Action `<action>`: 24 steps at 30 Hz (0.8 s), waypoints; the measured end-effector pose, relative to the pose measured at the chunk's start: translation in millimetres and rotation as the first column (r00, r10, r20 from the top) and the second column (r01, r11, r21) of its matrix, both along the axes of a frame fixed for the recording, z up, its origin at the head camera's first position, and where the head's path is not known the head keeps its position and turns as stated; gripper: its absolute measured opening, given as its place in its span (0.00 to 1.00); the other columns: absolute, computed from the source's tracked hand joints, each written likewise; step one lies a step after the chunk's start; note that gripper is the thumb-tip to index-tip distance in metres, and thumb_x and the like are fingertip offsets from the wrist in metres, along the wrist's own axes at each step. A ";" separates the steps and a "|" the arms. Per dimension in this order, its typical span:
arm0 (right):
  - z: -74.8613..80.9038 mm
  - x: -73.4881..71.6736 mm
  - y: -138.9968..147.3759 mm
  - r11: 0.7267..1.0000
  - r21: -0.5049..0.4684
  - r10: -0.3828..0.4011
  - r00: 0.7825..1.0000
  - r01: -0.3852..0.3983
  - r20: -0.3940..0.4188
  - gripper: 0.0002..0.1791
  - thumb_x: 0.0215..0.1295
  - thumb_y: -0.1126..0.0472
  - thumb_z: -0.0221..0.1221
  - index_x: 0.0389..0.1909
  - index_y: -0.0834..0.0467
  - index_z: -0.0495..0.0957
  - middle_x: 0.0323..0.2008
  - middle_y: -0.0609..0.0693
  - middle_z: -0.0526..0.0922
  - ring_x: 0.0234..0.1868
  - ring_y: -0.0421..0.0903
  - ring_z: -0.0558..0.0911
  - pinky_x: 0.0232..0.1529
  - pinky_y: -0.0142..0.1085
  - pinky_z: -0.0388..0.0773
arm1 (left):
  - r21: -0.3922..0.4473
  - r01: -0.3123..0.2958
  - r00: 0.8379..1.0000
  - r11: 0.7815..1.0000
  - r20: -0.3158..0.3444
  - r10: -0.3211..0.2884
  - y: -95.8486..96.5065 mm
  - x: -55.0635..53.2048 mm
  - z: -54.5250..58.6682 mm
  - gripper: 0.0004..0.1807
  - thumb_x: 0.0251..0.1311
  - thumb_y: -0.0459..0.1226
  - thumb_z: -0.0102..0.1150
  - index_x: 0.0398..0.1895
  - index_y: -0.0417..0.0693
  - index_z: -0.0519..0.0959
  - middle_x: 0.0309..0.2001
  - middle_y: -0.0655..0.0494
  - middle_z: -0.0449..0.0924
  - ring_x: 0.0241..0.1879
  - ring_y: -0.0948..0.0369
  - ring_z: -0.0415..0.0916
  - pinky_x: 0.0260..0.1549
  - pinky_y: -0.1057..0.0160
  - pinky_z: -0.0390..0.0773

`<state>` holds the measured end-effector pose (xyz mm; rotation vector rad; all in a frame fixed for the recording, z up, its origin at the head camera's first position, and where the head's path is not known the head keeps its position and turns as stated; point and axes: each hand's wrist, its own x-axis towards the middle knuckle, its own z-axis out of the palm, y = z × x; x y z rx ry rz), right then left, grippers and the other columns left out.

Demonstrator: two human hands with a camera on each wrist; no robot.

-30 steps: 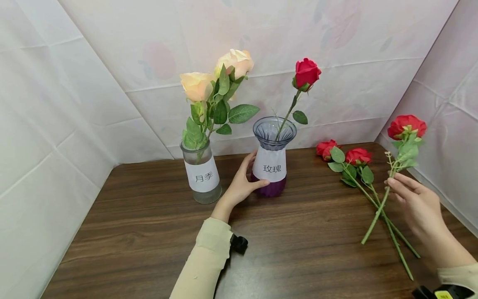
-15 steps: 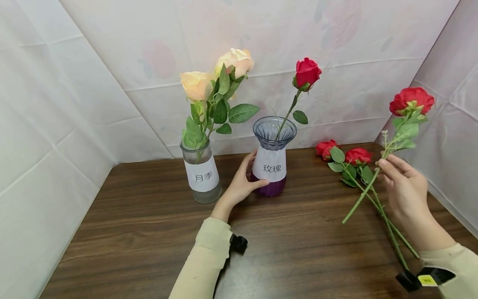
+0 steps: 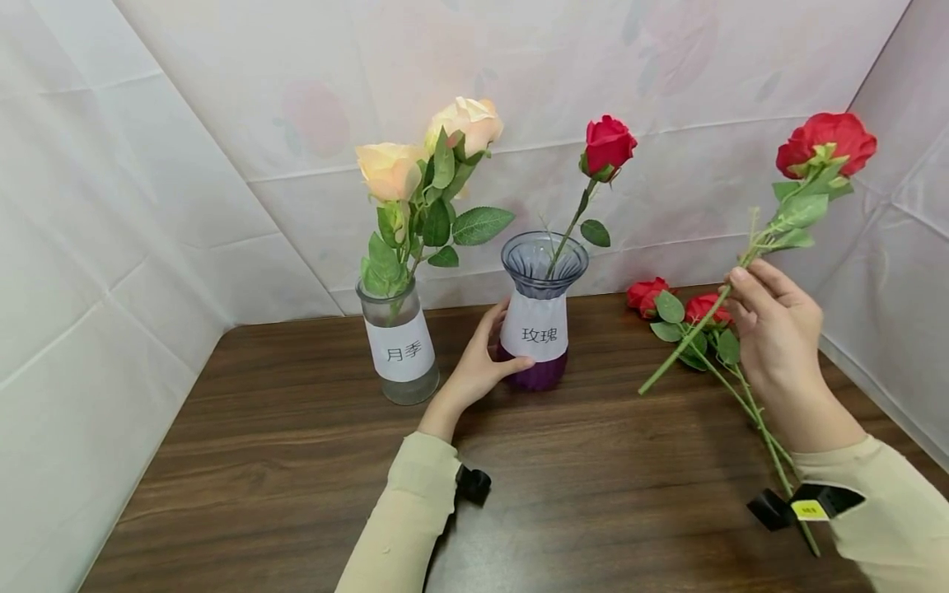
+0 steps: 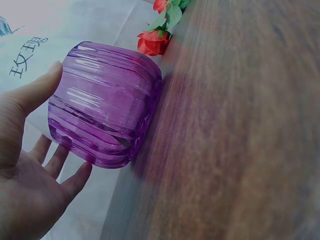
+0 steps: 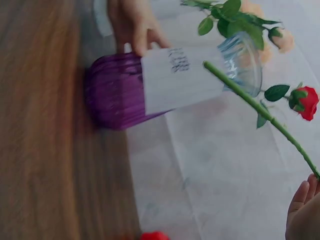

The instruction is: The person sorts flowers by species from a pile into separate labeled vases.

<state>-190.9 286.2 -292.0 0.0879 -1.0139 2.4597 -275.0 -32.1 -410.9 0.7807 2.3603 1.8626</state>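
Observation:
My right hand pinches the green stem of a red rose, lifted above the right side of the table. Its bloom points up and right, and the cut end of the stem slants down to the left, toward the vase. My left hand holds the left side of a purple glass vase that bears a white paper label; the thumb lies on the front, the other fingers round the side and back. One red rose stands in this vase, leaning right.
Left of the vase, a clear glass jar with a label holds peach roses. Two red roses with crossed stems lie on the brown wooden table at right. Pale cloth hangs behind and at both sides.
My right hand has raised the red rose from over the lying roses and carried it up and to the left. The left hand and the vase have stayed in place.

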 end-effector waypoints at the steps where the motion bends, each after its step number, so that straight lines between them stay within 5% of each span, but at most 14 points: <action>1: 2.6 -1.7 -3.2 1.000 -0.003 0.001 1.000 -0.001 -0.006 0.06 0.59 0.81 0.61 0.36 0.71 0.80 0.29 0.58 0.84 0.27 0.48 0.84 0.28 0.32 0.83 | 0.000 0.000 1.000 1.000 0.000 0.000 -0.1 0.1 0.0 0.52 0.56 0.33 0.72 0.79 0.56 0.49 0.74 0.49 0.56 0.70 0.53 0.58 0.64 0.50 0.65; 24: 61.3 -35.3 -56.7 0.999 -0.007 -0.046 0.997 0.046 -0.061 0.13 0.58 0.76 0.66 0.43 0.70 0.75 0.36 0.57 0.77 0.27 0.46 0.78 0.28 0.31 0.79 | 0.003 0.003 1.000 1.000 0.004 -0.003 -0.8 0.3 0.1 0.52 0.56 0.33 0.71 0.79 0.55 0.49 0.74 0.49 0.56 0.70 0.52 0.58 0.64 0.49 0.66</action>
